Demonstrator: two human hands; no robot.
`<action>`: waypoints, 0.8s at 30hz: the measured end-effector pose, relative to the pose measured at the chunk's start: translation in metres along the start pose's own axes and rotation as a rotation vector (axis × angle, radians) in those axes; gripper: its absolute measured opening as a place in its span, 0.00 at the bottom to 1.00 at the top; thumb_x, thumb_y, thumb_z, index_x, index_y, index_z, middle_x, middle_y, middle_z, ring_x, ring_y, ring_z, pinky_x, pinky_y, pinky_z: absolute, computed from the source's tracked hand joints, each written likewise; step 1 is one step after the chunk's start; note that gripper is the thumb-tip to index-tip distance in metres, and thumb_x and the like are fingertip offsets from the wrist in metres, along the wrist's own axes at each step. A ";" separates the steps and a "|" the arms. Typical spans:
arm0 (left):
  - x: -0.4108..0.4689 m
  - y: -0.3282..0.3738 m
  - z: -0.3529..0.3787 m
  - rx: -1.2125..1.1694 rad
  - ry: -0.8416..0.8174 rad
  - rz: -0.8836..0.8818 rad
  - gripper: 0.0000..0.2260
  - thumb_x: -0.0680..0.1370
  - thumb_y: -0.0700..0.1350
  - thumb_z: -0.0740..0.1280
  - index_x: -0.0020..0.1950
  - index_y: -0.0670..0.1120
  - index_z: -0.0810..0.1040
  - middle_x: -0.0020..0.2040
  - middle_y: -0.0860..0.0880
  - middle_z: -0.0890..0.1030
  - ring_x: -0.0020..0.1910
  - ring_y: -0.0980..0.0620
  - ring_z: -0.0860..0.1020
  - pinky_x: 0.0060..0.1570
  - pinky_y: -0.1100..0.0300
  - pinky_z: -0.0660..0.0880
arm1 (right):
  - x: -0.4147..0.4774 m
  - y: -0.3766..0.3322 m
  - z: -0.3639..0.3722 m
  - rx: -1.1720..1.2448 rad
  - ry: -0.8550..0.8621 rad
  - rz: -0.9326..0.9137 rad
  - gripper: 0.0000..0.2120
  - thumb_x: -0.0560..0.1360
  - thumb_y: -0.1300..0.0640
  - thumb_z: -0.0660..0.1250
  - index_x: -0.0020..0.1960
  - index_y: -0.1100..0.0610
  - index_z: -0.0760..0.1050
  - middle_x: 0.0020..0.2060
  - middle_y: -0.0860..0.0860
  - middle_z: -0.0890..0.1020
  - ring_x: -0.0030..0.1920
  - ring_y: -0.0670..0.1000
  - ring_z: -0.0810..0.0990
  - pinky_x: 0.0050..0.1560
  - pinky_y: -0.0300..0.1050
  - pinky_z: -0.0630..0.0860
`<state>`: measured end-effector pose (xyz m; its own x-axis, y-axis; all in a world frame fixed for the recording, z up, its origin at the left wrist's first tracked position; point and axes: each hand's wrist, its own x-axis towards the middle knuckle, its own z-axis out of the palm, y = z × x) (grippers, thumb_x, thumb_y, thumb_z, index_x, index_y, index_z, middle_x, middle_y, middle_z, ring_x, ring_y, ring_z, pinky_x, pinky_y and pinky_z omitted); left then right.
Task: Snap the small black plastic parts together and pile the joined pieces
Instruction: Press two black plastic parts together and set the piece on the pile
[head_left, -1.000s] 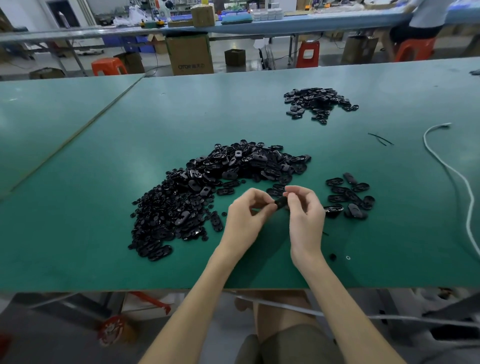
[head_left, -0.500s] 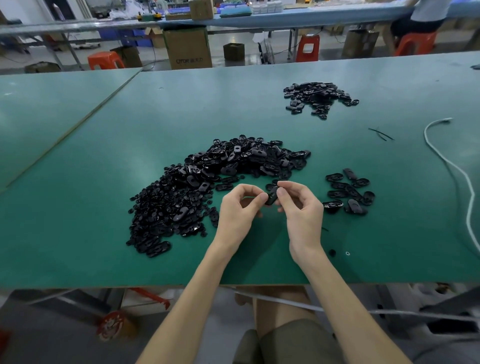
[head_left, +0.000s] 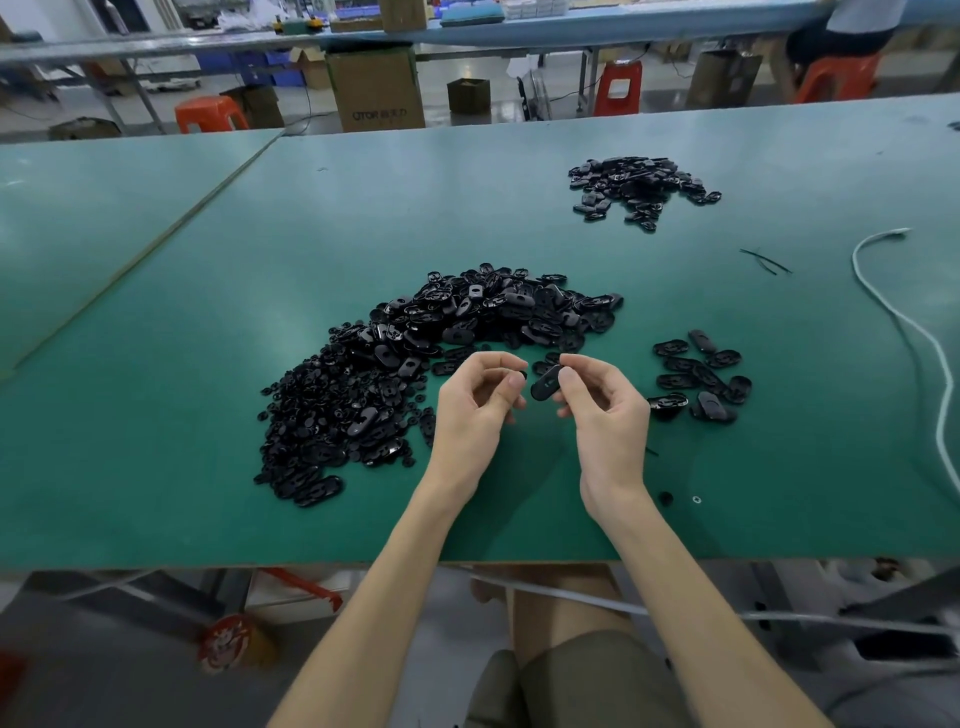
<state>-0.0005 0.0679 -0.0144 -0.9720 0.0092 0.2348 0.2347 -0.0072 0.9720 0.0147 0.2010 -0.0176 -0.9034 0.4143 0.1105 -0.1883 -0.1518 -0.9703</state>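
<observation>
Above the green table (head_left: 197, 374), right hand's (head_left: 608, 423) grip tight on a black oval part (head_left: 546, 387); left hand's (head_left: 474, 418) curled, contents unclear.

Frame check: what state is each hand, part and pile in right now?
Left hand: fingers curled, contents unclear.
Right hand: pinches oval part.
Large pile: loose, spread beyond and left of hands.
Small group: lying flat, right of hands.
Far pile: heaped, away from hands.
</observation>
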 end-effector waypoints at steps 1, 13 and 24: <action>0.000 0.000 0.000 0.006 -0.002 0.001 0.04 0.82 0.37 0.69 0.53 0.45 0.81 0.39 0.52 0.82 0.37 0.55 0.79 0.40 0.61 0.76 | 0.000 0.000 0.000 0.000 0.000 0.000 0.06 0.80 0.63 0.70 0.54 0.55 0.84 0.41 0.45 0.86 0.40 0.43 0.82 0.40 0.36 0.78; 0.001 -0.001 -0.002 -0.031 0.008 0.009 0.02 0.79 0.43 0.73 0.51 0.48 0.85 0.40 0.52 0.84 0.37 0.56 0.79 0.40 0.64 0.76 | 0.000 -0.001 0.001 0.005 -0.006 0.010 0.04 0.79 0.63 0.72 0.52 0.56 0.84 0.40 0.47 0.87 0.40 0.45 0.84 0.39 0.36 0.78; 0.002 -0.003 0.000 0.038 0.030 0.014 0.02 0.80 0.42 0.73 0.50 0.49 0.84 0.49 0.51 0.85 0.47 0.52 0.82 0.50 0.57 0.77 | -0.002 -0.003 0.002 0.024 -0.083 0.035 0.04 0.78 0.64 0.74 0.51 0.58 0.83 0.43 0.50 0.88 0.43 0.50 0.87 0.38 0.38 0.80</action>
<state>-0.0027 0.0675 -0.0168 -0.9684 -0.0202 0.2485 0.2478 0.0312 0.9683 0.0164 0.1992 -0.0144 -0.9381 0.3331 0.0950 -0.1645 -0.1871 -0.9685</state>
